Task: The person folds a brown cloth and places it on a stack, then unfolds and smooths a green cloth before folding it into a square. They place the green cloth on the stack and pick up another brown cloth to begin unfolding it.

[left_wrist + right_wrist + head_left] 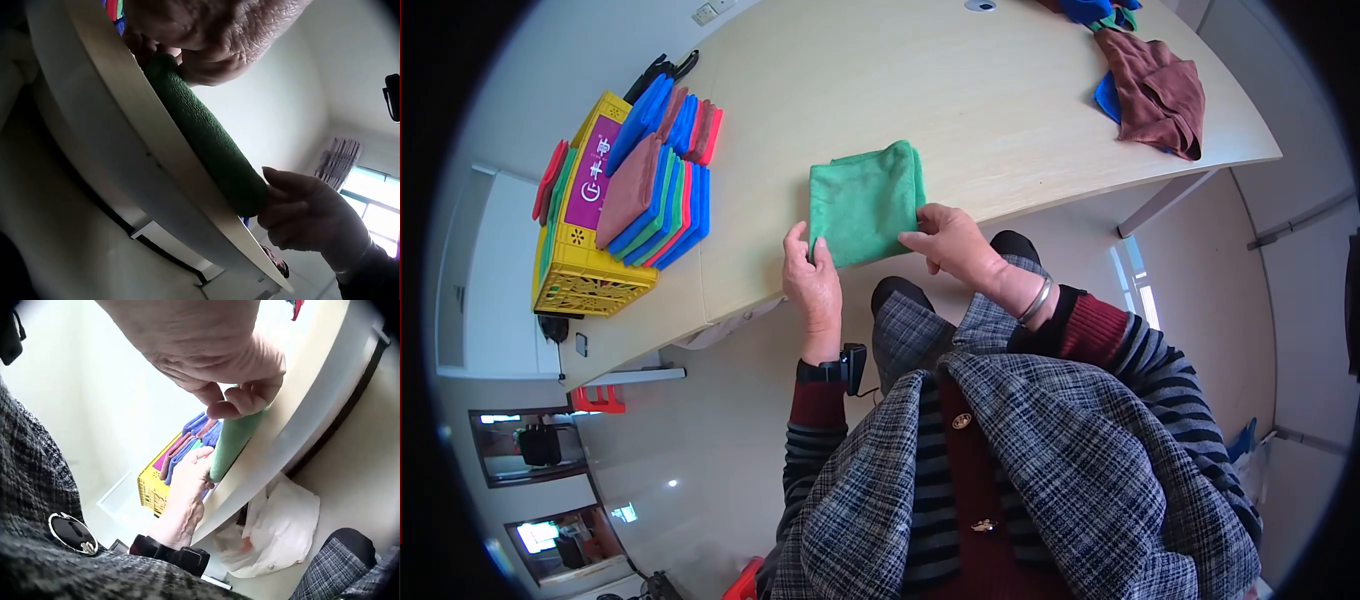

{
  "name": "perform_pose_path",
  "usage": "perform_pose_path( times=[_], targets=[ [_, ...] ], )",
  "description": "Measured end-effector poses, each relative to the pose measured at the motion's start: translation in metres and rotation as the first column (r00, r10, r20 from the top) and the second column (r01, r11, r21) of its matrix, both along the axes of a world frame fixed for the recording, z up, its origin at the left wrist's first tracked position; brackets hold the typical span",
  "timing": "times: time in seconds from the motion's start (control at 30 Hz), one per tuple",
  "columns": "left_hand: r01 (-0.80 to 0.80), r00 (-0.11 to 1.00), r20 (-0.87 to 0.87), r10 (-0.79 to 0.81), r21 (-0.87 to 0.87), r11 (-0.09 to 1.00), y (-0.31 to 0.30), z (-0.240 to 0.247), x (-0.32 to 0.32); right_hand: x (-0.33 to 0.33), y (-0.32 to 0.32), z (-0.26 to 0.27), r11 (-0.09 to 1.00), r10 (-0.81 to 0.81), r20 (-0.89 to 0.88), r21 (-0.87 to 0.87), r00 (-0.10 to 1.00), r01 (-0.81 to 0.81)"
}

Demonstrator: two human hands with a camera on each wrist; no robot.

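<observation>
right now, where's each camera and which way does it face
Head: worn there, facing forward and down at the folded green cloth; left hand, right hand, grey checked jacket.
Left wrist: worn there, facing the cloth's edge; left hand near, right beyond.
Right wrist: worn there, facing cloth and yellow plastic crate; right hand near, left beyond.
Wrist views share cloth, both hands.

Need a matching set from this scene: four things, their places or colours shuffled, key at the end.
1. Green cloth
2. Crate
3. Metal bracelet
4. Rumpled brown cloth

A. Around the right wrist
B. Near the table's right end
C. Between the left hand and right hand
D. Yellow, with a purple panel

Pairs: 1-C, 2-D, 3-A, 4-B
</observation>
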State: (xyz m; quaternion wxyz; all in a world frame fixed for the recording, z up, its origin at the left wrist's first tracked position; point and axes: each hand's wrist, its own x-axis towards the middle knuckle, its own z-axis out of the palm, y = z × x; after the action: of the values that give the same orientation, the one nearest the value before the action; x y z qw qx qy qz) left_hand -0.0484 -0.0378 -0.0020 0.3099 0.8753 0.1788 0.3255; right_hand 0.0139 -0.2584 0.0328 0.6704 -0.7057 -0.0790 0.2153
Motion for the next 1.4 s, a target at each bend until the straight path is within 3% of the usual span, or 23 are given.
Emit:
perform_pose_path(
  times=[0.07, 0.17, 0.43, 0.53, 0.57, 0.67, 0.77, 0.9, 0.93, 1.0, 1.03, 1.1, 1.13, 1.23, 1.4],
  targets=[
    [-0.012, 0.999, 0.030, 0.013, -0.006, 1.000, 0.000, 0.002, -0.001, 0.002, 0.003, -0.001, 0.995, 0.082, -0.014, -0.058, 0.997, -0.083],
    [-0.029, 0.996, 0.081, 0.031, -0.023, 0.999, -0.002, 0.002, -0.004, 0.004, -0.002, -0.003, 0.998, 0.058, -0.115, -0.006, 0.992, -0.060],
    [-0.079, 0.996, -0.046, 0.078, -0.030, 0.996, -0.007, 0.013, -0.010, 0.005, -0.015, -0.008, 0.999, 0.004, -0.183, 0.035, 0.983, 0.002],
    [-0.082, 0.994, 0.105, 0.035, 0.486, 0.870, -0.007, 0.028, -0.007, 0.006, -0.021, -0.006, 0.999, -0.022, -0.171, 0.036, 0.985, 0.028],
    [-0.094, 0.993, 0.110, 0.045, 0.486, 0.869, -0.008, 0.035, -0.006, 0.005, -0.020, -0.005, 0.999, -0.029, -0.168, 0.024, 0.985, 0.034],
    [0.392, 0.916, -0.105, -0.386, 0.432, 0.812, -0.019, 0.050, 0.005, 0.004, -0.016, -0.006, 0.999, -0.045, -0.162, 0.015, 0.986, 0.048],
    [0.507, 0.862, -0.218, -0.458, 0.375, 0.776, -0.018, 0.036, 0.027, 0.008, -0.017, -0.008, 0.995, -0.085, -0.154, 0.034, 0.984, 0.092],
    [0.487, 0.869, -0.298, -0.395, 0.376, 0.788, -0.018, 0.025, 0.036, 0.011, -0.023, 0.000, 0.993, -0.113, -0.094, -0.022, 0.989, 0.112],
    [0.485, 0.870, -0.295, -0.394, 0.374, 0.791, -0.019, 0.027, 0.038, 0.012, -0.018, 0.008, 0.986, -0.145, 0.151, -0.064, 0.978, 0.156],
    [0.473, 0.875, -0.333, -0.352, 0.430, 0.769, -0.021, 0.030, 0.039, 0.012, -0.006, 0.022, 0.958, -0.149, 0.599, -0.109, 0.787, 0.264],
    [0.472, 0.874, -0.354, -0.332, 0.458, 0.753, -0.022, 0.030, 0.040, 0.011, 0.005, 0.027, 0.957, -0.151, 0.596, -0.111, 0.789, 0.267],
    [0.484, 0.868, -0.360, -0.342, 0.456, 0.747, -0.019, 0.027, 0.048, 0.015, 0.029, 0.037, 0.953, 0.135, 0.786, -0.270, 0.603, 0.140],
    [0.490, 0.864, -0.365, -0.346, 0.455, 0.744, -0.016, 0.024, 0.053, 0.023, 0.036, 0.027, 0.953, 0.132, 0.788, -0.269, 0.602, 0.143],
    [0.469, 0.871, -0.370, -0.324, 0.428, 0.772, -0.005, 0.010, 0.063, 0.050, 0.061, -0.029, 0.790, 0.383, 0.842, -0.512, 0.380, 0.338],
    [0.346, 0.903, -0.382, -0.198, 0.371, 0.862, 0.016, -0.002, 0.069, 0.057, 0.053, -0.026, 0.700, 0.443, 0.732, -0.643, 0.518, 0.311]
  ],
)
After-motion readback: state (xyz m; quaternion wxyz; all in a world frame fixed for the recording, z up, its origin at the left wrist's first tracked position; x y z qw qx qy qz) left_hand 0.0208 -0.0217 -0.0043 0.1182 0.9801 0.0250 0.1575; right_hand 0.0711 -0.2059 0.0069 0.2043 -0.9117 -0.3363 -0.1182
